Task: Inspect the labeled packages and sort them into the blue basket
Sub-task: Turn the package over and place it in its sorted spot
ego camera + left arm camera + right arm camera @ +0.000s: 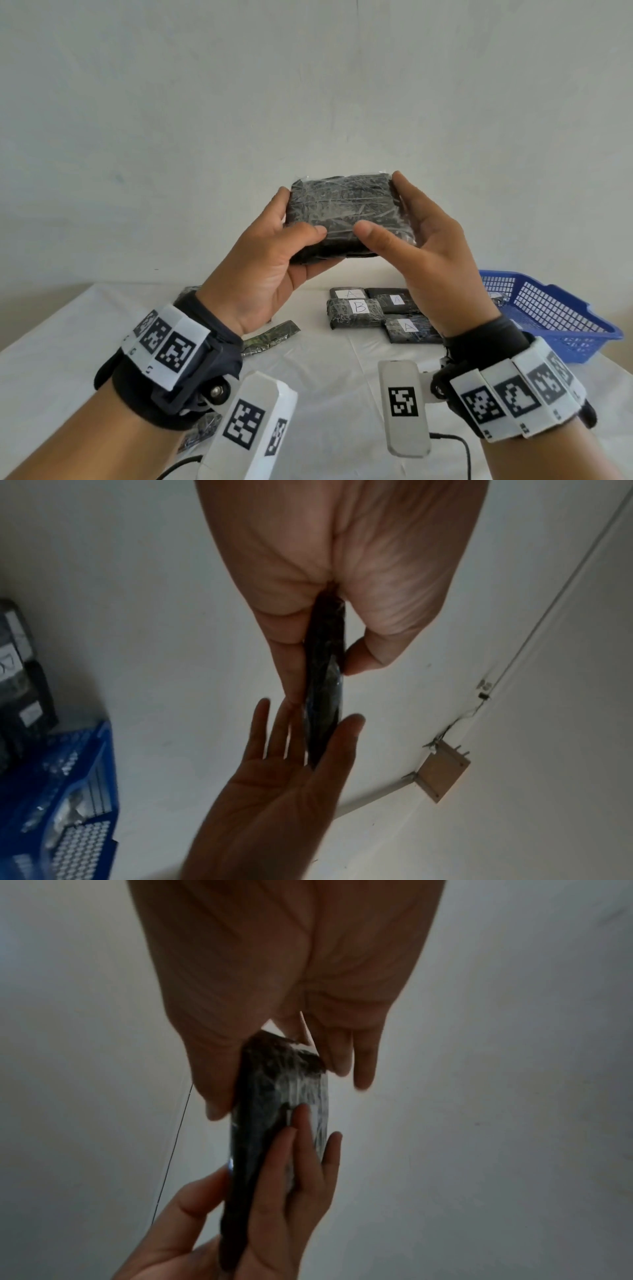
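Together both hands, left hand (270, 270) and right hand (435, 257), grip the raised package (346, 212).

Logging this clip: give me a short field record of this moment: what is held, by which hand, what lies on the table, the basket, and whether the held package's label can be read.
held item: black wrapped package, raised above the table
left hand: grips the package's left end, thumb on the near face
right hand: holds the right end, thumb in front, fingers behind
held label: not visible from the head view
table: white cloth; packages marked A and B lie flat
blue basket: at right, contents unclear
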